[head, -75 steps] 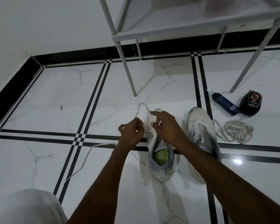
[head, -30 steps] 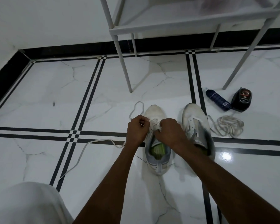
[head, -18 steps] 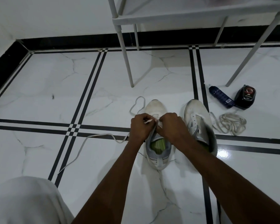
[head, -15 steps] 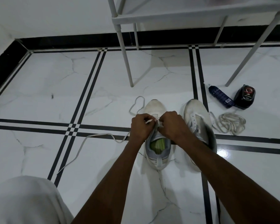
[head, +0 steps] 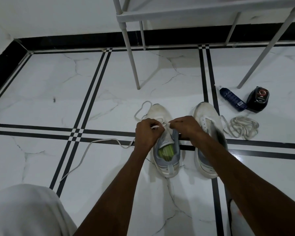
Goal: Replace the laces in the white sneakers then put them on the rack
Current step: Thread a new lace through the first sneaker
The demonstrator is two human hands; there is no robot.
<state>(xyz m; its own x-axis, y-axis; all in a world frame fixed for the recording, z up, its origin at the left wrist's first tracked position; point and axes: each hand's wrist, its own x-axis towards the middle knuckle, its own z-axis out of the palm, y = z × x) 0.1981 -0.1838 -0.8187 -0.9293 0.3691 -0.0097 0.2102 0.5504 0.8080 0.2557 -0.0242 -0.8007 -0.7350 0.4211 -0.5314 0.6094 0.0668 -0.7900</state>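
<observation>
Down on the white marble floor [head: 41, 103], two white sneakers are set side by side with their toes turned toward the rack [head: 203, 12], whose legs are planted at the floor's far edge by the black skirting. Over the eyelets of the left sneaker [head: 163, 145] both hands are held close together. A white lace [head: 85, 154] is pinched in the curled fingers of the left hand [head: 147, 133], and its tip is gripped between thumb and fingers of the right hand [head: 187, 128] just above the tongue. From the left hand the lace is trailed leftward across a black inlay line, and a loop of it is seen beside the toe. The right sneaker [head: 206, 116] is left unlaced, partly covered by the right forearm. Just to its right a loose bundle of laces [head: 242, 127] is piled. Further back, near a rack leg, a dark blue bottle [head: 232, 100] is laid flat, touching a black container [head: 258, 102].
</observation>
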